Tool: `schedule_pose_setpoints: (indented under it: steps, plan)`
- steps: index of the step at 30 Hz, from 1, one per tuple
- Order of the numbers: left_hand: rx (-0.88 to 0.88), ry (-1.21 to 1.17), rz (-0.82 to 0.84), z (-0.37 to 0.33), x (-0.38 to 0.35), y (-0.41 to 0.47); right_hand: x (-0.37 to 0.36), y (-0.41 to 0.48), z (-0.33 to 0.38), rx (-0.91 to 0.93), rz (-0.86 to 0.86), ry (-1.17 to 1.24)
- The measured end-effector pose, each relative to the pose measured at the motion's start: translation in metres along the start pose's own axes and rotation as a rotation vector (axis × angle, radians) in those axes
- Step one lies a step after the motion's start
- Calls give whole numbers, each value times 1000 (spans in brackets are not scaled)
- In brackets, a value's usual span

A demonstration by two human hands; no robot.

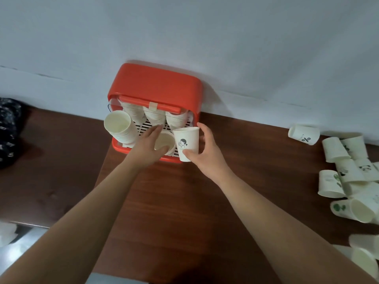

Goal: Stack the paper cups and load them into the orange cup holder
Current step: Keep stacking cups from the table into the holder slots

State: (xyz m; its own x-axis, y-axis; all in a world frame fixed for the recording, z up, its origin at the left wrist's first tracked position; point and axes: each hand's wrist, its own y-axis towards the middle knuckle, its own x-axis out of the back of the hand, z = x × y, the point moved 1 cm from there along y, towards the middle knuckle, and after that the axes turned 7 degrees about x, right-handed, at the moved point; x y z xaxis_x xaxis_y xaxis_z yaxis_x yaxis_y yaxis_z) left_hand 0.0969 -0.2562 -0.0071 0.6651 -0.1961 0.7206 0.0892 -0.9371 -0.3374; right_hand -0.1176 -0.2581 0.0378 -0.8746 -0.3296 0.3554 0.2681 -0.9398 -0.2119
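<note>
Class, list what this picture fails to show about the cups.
Head view:
back stacks: far ends hidden under orange cup holder lid.
loose cups: pile cut off by right edge.
cup in right hand: lettering too small.
left hand: grips or merely touches front stack, unclear.

A dark brown wooden table (184, 201) stands with its far edge against a plain white wall (184, 27), which bears a faint crack line (47, 75). A black cloth (8, 130) with a pale pattern lies at the table's left edge. Past the near left corner is a grey floor (26, 253) with something white and blurred (6, 232).
</note>
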Motion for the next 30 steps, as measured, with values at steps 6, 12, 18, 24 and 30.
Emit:
schedule_pose_setpoints:
  steps: [6, 12, 18, 24, 30]
  plan:
    - [-59, -565, 44, -14, 26, -24, -27, 15, 10, 106, 17, -8]
    - [-50, -729, 45, -15, 31, -23, -45, 24, 13, 175, 13, -29]
    - [-62, -734, 73, 10, 26, -15, -54, 35, 8, 149, 62, 32]
    - [-37, -441, 88, 30, 7, -8, -61, 35, -19, 118, 87, -168]
    - [-16, -293, 10, 39, -4, -6, -72, 38, -24, 67, 130, -279]
